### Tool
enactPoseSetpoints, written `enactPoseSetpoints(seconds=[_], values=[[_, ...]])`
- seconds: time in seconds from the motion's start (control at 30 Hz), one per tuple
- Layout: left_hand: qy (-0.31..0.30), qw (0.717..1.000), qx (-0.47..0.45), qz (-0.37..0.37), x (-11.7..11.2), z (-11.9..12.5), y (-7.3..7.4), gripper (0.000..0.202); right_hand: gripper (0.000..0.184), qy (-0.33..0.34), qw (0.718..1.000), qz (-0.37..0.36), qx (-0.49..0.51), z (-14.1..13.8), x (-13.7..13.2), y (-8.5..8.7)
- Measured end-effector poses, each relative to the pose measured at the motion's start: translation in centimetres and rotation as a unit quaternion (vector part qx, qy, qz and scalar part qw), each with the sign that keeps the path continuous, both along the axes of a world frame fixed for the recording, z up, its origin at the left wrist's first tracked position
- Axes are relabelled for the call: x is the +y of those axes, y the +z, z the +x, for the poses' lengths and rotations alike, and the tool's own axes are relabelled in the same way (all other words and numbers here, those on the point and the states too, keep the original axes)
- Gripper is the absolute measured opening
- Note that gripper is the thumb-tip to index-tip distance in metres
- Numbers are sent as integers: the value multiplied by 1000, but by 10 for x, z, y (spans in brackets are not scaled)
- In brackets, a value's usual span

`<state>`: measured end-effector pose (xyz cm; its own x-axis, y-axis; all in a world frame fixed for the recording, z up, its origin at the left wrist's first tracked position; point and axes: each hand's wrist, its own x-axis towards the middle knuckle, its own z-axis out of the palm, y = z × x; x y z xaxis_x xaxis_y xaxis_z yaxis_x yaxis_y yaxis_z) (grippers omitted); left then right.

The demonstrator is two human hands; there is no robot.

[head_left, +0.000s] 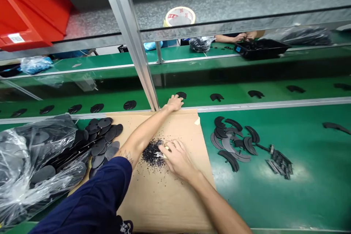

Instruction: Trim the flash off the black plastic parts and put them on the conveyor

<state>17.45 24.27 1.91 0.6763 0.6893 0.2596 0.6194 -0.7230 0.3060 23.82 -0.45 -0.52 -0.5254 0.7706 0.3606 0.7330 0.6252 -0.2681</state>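
Note:
My right hand [177,158] grips small side cutters [159,154] with silver jaws above a heap of black plastic bits [150,152] on a cardboard sheet [161,197]. My left hand [174,103] reaches forward, palm down at the sheet's far edge, right by a black notched disc [181,95]. Several black discs [102,142] lie to the left, partly inside a clear plastic bag [35,164]. On the green belt [274,197] to the right lie curved black pieces [230,142] and black runner strips [279,164].
An aluminium post [128,33] rises just left of my left hand. Black pieces sit in a row beyond a metal rail [246,104]. Across the bench, a co-worker's hands [241,37] are near a black tray [260,48]. A tape roll [180,16] and a red crate [30,11] rest on a shelf above.

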Motion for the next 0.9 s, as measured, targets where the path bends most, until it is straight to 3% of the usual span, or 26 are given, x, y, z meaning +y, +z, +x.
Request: enactPoseSetpoints(seconds=[0.13, 0.23, 0.3, 0.4, 0.47, 0.53, 0.6, 0.7, 0.8, 0.9], values=[[37, 998, -36, -27, 3, 0, 3, 19, 35, -48, 998, 10, 45, 4, 3, -10], [15, 996, -82, -35, -11, -26, 14, 24, 45, -102, 985, 68, 124, 11, 7, -12], [-11, 994, -104, -45, -35, -55, 21, 21, 47, -137, 965, 131, 181, 15, 11, -10], [-53, 989, -109, -80, -94, -101, 25, 11, 52, -167, 936, 187, 247, 17, 19, -3], [-75, 986, -100, -111, -133, -125, 24, 9, 37, -104, 943, 169, 267, 14, 21, 1], [-72, 985, -74, -141, -159, -147, 25, 14, 21, -25, 954, 115, 276, 8, 20, 3], [-16, 986, -28, -162, -163, -173, 31, 20, 15, 12, 957, 69, 282, 1, 18, 5], [157, 975, 40, -154, -139, -223, 47, 22, 9, -6, 953, 44, 299, -5, 14, 7], [331, 930, 95, -132, -106, -271, 56, 23, 4, -38, 945, 33, 322, -8, 15, 10], [440, 879, 133, -126, -88, -298, 54, 19, 4, -59, 937, 6, 344, -8, 16, 11]])
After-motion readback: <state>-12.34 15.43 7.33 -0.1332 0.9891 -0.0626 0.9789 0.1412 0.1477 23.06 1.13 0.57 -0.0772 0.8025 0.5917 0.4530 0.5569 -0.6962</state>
